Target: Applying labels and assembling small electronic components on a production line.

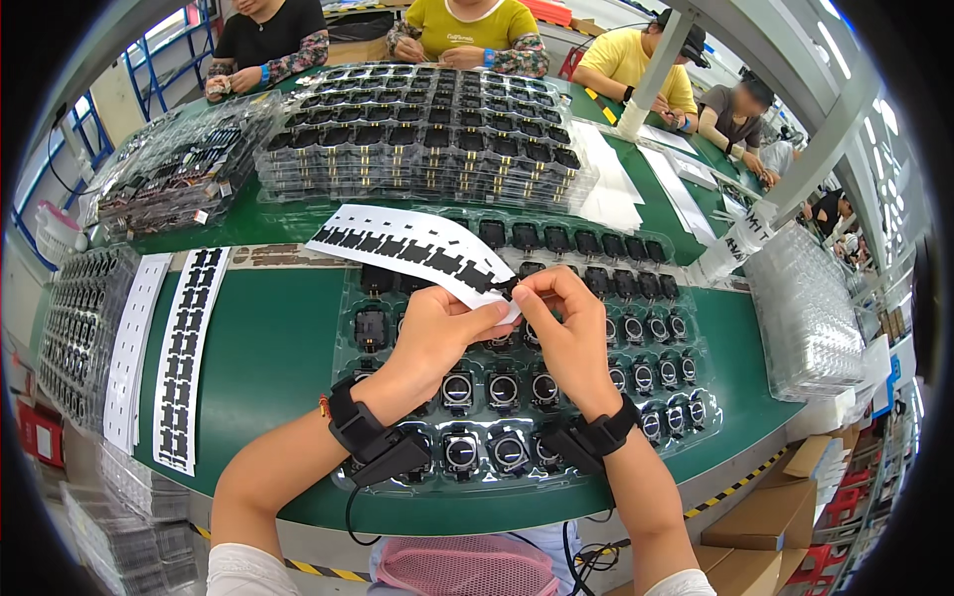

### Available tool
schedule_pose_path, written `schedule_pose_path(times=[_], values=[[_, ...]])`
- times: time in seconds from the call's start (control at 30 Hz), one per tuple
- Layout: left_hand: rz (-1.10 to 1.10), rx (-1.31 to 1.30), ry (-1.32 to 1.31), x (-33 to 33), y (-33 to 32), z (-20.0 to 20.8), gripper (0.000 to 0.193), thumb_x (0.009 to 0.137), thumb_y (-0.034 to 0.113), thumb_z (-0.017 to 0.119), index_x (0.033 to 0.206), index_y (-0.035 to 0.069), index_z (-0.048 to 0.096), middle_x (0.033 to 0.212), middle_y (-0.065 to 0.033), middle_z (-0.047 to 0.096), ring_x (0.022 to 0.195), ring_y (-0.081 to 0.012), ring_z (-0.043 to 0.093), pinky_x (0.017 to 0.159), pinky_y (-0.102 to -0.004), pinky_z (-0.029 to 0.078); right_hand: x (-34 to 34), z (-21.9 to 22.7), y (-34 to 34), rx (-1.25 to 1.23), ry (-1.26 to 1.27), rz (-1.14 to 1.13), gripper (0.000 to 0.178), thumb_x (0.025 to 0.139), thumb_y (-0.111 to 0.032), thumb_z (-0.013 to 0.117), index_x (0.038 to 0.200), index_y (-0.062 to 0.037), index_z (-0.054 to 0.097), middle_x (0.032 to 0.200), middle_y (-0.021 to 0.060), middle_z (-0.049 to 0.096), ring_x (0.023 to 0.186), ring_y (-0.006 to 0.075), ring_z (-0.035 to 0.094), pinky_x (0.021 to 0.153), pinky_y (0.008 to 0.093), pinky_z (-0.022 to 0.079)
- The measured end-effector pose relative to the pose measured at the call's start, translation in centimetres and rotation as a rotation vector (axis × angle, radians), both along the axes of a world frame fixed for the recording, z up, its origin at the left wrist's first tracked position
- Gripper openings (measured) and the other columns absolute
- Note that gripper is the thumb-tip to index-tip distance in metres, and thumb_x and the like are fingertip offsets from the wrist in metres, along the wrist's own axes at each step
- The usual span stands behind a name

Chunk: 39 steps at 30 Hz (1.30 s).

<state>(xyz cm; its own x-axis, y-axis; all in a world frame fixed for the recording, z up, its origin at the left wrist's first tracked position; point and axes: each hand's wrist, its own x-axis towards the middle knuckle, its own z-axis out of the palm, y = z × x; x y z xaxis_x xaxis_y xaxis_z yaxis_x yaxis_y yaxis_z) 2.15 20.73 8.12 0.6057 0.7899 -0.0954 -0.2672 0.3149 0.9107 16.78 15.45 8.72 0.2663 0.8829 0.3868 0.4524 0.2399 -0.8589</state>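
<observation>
Held over the table is a white backing sheet (370, 221) with a row of black die-cut stickers. My left hand (429, 333) is closed on its near right end, thumb on top. At that same end, the thumb and index finger of my right hand (571, 323) pinch a black sticker (506, 285); whether it is fully off the sheet I cannot tell. Beneath both hands lies a clear plastic tray (532, 412) with rows of small black housings. Nearer housings (458, 388) show round silvery rings, while farther ones (372, 328) look plain black. My hands hide the tray's middle.
More sticker sheets (189, 348) lie on the green table (268, 348) at left. Stacked filled trays (417, 149) stand across the back, with another pile (179, 179) at far left. Nested clear trays (805, 308) and a post (730, 243) stand right. Several people work beyond.
</observation>
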Motion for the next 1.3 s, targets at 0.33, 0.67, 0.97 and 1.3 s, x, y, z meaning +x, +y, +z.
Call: schedule_pose_path(times=[0.33, 0.67, 0.97, 1.3], values=[[0.077, 0.077, -0.001, -0.1, 0.0, 0.3, 0.019, 0.084, 0.004, 0.059, 0.101, -0.004, 0.061, 0.097, -0.0100, 0.064, 0.086, -0.0150, 0.063, 0.077, -0.0281, 0.054, 0.1, 0.1, 0.1, 0.129, -0.167, 0.073, 0.008, 0.080, -0.005, 0.064, 0.086, -0.0005, 0.062, 0.097, 0.0081, 0.062, 0.076, 0.0145, 0.058, 0.066, 0.0257, 0.047], [0.078, 0.110, 0.063, -0.2, -0.1, 0.6, 0.020, 0.085, 0.005, 0.057, 0.101, -0.005, 0.061, 0.091, -0.0103, 0.066, 0.079, -0.0159, 0.065, 0.069, -0.0261, 0.055, -0.3, 0.3, 0.0, -0.086, 0.312, 0.195, 0.010, 0.086, -0.009, 0.058, 0.086, -0.0005, 0.063, 0.112, 0.0075, 0.060, 0.085, 0.0097, 0.056, 0.077, 0.0235, 0.044], [0.115, 0.112, 0.102, 1.4, -0.6, 0.0, 0.019, 0.082, 0.005, 0.060, 0.097, -0.006, 0.062, 0.088, -0.0113, 0.066, 0.076, -0.0168, 0.065, 0.067, -0.0265, 0.055, 1.3, -0.7, -0.5, -0.109, 0.437, 0.185, 0.013, 0.088, -0.008, 0.055, 0.084, 0.0019, 0.063, 0.108, 0.0119, 0.062, 0.088, 0.0108, 0.058, 0.077, 0.0255, 0.048], [0.221, 0.137, 0.187, 0.4, 1.1, -1.8, 0.019, 0.084, 0.016, 0.059, 0.094, 0.001, 0.055, 0.083, -0.0047, 0.061, 0.068, -0.0115, 0.061, 0.056, -0.0197, 0.048, -0.5, -2.3, 1.0, 0.207, 0.324, 0.122, 0.008, 0.083, -0.002, 0.054, 0.078, 0.0044, 0.054, 0.085, 0.0120, 0.056, 0.065, 0.0187, 0.058, 0.057, 0.0282, 0.047]])
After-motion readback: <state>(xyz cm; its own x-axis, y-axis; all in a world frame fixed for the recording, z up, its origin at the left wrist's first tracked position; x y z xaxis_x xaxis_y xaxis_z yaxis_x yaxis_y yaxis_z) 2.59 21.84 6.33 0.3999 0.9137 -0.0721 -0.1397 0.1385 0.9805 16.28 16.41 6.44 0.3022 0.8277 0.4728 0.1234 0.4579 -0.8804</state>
